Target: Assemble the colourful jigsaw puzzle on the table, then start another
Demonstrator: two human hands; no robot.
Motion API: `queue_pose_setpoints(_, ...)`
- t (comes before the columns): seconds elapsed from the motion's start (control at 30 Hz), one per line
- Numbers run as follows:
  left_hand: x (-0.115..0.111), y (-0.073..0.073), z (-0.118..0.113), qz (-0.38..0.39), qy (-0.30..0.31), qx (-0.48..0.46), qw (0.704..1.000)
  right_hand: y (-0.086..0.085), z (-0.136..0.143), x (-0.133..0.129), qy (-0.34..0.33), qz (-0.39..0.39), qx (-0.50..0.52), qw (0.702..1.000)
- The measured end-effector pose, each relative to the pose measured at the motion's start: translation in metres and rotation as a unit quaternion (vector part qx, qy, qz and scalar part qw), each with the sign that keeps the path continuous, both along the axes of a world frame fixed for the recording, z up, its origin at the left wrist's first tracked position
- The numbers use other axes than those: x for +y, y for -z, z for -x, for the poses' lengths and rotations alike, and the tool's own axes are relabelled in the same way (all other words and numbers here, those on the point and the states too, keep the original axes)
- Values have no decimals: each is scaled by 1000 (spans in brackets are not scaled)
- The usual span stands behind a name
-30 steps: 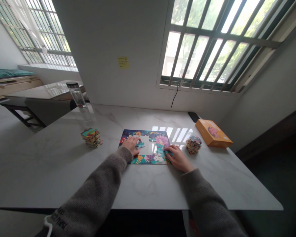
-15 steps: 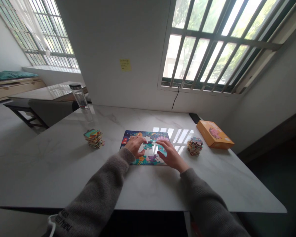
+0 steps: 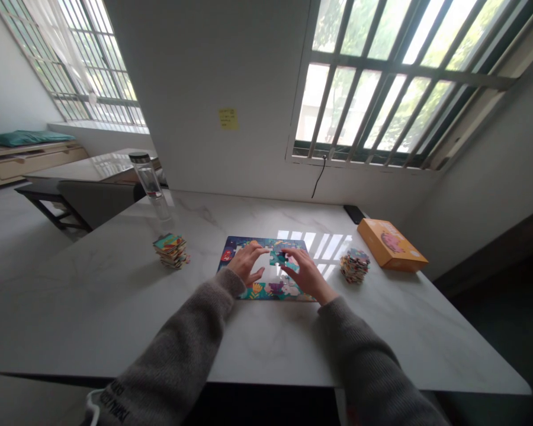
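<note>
My left arm [image 3: 177, 340] and right arm [image 3: 368, 352], both sleeved, reach forward from either side and slant inward. My left hand [image 3: 249, 264] and right hand [image 3: 305, 273] face each other, apart, backs up. The left's thumb and forefinger are spread, tips towards the right. The right's fingers bend leftward over its thumb; whether they pinch, I can't tell.

The right hand [image 3: 302, 271] touches 1 teal puzzle piece [image 3: 276, 258]; just left, the left hand [image 3: 247, 262] curves, thumb and fingers apart. 2 piece stacks [image 3: 171, 251] flank the hands.
</note>
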State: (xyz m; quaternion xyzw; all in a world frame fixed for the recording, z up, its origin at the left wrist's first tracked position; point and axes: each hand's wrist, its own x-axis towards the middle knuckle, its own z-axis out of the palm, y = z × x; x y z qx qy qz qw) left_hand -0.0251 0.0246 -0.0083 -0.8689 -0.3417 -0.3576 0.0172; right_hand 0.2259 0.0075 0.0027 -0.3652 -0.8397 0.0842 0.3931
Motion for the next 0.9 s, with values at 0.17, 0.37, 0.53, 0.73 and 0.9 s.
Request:
queue_pose_setpoints(0.17, -2, 0, 0, 10, -35, -3, 999, 3, -29, 3, 98, 4, 51, 994)
queue_pose_setpoints(0.37, -1, 7, -4, 19, -5, -14, 1000, 9, -19, -4, 61, 12, 18, 998)
queue_pose_setpoints(0.53, 1, 17, -6, 50, 53, 32, 997, 13, -2, -12, -12, 4, -20, 1000)
queue_pose_setpoints(0.73, 1, 21, -10, 70, 46, 36, 996, 15, -1, -12, -13, 20, 6, 1000)
queue_pose_setpoints(0.9, -2, 24, -18, 93, 37, 21, 995, 17, 10, -15, -47, 108, 97, 988)
